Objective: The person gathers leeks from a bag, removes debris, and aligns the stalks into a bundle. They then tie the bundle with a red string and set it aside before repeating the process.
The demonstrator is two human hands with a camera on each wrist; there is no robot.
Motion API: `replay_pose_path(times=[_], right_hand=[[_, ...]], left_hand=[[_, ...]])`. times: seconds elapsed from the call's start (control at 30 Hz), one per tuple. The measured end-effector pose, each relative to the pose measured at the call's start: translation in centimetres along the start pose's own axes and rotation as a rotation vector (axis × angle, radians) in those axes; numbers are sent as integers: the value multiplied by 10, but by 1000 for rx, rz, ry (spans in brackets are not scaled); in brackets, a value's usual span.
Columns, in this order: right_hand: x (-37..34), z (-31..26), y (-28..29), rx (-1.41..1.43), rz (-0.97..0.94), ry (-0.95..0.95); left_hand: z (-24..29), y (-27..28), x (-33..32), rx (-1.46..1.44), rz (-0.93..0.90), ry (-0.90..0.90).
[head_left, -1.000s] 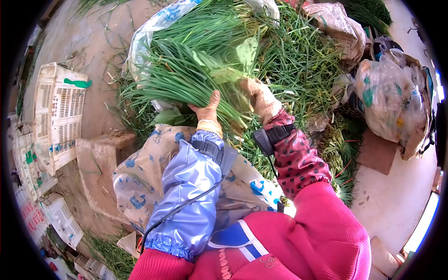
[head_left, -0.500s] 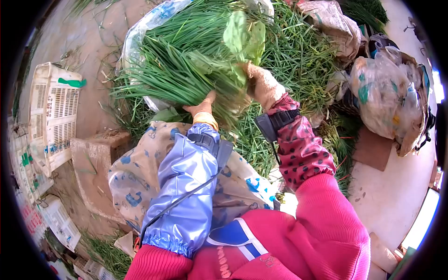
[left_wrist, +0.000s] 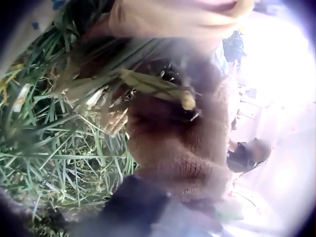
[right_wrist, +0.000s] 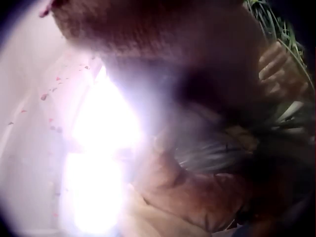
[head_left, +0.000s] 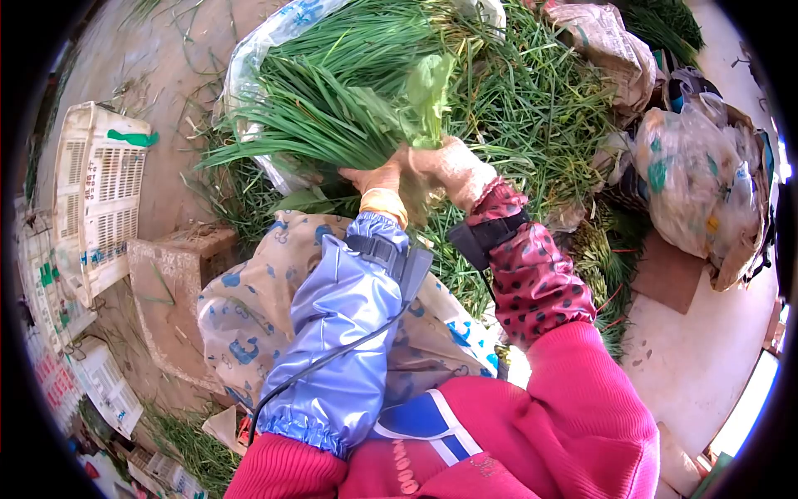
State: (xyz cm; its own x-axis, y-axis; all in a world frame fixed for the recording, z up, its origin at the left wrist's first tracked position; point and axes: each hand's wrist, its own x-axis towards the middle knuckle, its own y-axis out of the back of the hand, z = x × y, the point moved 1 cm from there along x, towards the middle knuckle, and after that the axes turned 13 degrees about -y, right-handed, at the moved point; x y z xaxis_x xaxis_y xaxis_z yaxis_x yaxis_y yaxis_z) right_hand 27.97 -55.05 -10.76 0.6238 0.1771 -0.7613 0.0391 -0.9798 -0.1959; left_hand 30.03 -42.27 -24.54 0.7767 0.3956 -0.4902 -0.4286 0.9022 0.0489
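Note:
A bunch of long green stalks (head_left: 320, 125) fans out to the upper left in the head view, its base gripped by the left hand (head_left: 378, 180), thumb toward the body. The gloved right hand (head_left: 453, 170) meets the left one at the base of the bunch. A broad pale-green leaf (head_left: 431, 91) stands up from the right hand's fingers, pinched at its stem. In the left wrist view the knit glove (left_wrist: 182, 153) curls close to a yellowish stalk (left_wrist: 153, 88). Blur and shadow hide the fingertips in the right wrist view.
Behind the hands lies a green heap (head_left: 532, 125) of loose stalks, with clear plastic (head_left: 241, 83) at its left edge. White crates (head_left: 112, 195) and a brown box (head_left: 170, 291) stand at left. A bag of plastic waste (head_left: 698, 175) sits at right.
The right hand has moved left and toward the body, up against the left hand. The broad leaf beside it has shifted and now stands upright above its fingers.

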Motion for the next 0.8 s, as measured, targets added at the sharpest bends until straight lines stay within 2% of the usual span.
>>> replay_pose_path(times=[0.07, 0.13, 0.17, 0.2, 0.27, 0.33, 0.37, 0.47, 0.6, 0.7, 0.73, 0.77, 0.8], right_hand=[[8, 3, -1, -158, 133, -32], [22, 16, 3, -235, 310, 60], [26, 20, 3, -275, 396, 104], [25, 20, -8, 19, 425, 117], [19, 14, -20, 168, 365, 188], [14, 11, -22, 224, 313, 198], [12, 9, -25, 274, 345, 233], [16, 18, -27, 410, 424, 325], [6, 32, -44, 354, 363, 348], [-2, 39, -49, 15, 429, 315], [-12, 36, -55, 15, 396, 254], [-29, 26, -58, 15, 217, 226], [-54, 7, -66, 161, 87, 203]], left_hand=[[8, -2, 0, 157, -19, 69], [33, 0, -20, 234, 2, 112], [27, 0, -20, 176, 10, 95], [22, -1, -20, 117, 18, 77], [13, -4, -22, -87, 25, 9], [42, -1, -38, -97, 29, 7], [58, 0, -46, -102, 31, 6], [59, 0, -38, 255, -11, 114], [11, -4, -9, 247, 14, 153], [-1, -1, 2, 284, 2, 131], [-6, 1, 7, 296, 1, 126], [-11, 2, 11, 316, -6, 122], [-14, 3, 14, 325, -13, 118]])
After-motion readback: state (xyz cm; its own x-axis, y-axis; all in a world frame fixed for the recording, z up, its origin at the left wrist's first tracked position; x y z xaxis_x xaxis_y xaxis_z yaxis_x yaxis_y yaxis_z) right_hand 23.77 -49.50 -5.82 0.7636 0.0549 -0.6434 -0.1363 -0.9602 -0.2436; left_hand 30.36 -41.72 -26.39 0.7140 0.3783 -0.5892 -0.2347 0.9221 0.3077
